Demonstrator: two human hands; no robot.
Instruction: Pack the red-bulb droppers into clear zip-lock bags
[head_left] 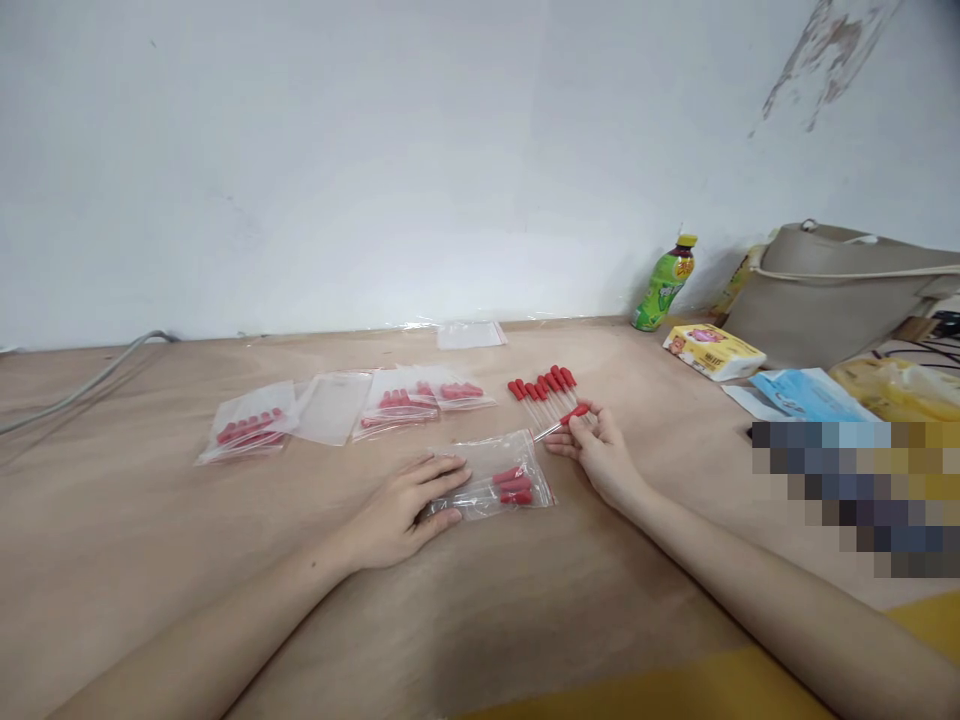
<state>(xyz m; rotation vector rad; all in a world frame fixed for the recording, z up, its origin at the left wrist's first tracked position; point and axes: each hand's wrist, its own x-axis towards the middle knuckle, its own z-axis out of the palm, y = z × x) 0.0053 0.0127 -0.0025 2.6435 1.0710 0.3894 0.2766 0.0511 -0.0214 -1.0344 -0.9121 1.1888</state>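
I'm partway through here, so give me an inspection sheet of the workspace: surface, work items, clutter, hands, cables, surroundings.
Surface: brown tabletop, yellow patch at the near right.
Work items: zip bag with three red bulbs visible inside; loose red-bulb droppers beyond the right hand; more bags spread to the left, some containing red bulbs.
Clutter: green-labelled bottle, yellow packet, grey bag, blue item, all at right.
Hands: left hand rests on the zip bag; right holds a dropper, tip at the bag's mouth; whether inside, cannot tell.
Cables: grey cable at far left; dark cables at right edge.
Surroundings: pale wall, marked at upper right; one area pixelated.
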